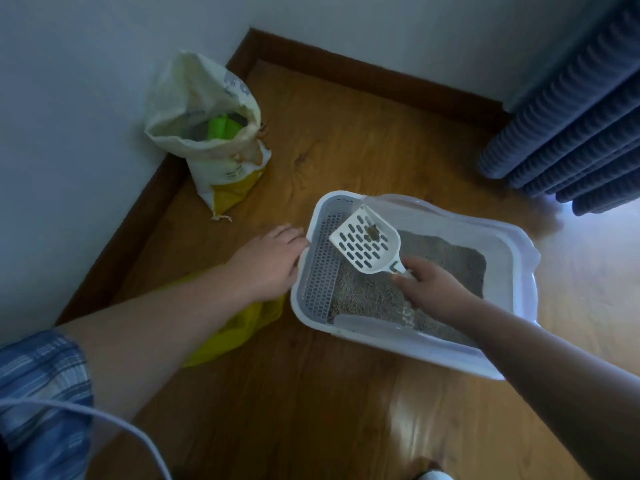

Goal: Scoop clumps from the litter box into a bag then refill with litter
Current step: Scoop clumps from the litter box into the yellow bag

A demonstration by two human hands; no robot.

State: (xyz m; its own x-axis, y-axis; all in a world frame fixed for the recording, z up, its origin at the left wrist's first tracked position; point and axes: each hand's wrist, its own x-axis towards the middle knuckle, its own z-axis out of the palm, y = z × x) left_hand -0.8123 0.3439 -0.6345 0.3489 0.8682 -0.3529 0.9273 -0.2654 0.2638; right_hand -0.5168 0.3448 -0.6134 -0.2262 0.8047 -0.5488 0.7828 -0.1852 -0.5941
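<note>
The right hand (434,287) grips the scoop (367,244) by its handle, a small clump (373,232) lying on it above the litter box (514,268) on the floor (346,410), while the left hand (272,263) rests loose-fingered against the box's rim, near a yellow bag (239,327)

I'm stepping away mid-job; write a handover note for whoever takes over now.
Left hand rests against the rim of the white plastic litter box.
Right hand grips the white slotted scoop, raised over the grey litter with one small brown clump on it.
Yellow plastic bag lies under the left forearm; open litter sack stands in the corner.
Left: bag the clump, check for more, refill.
</note>
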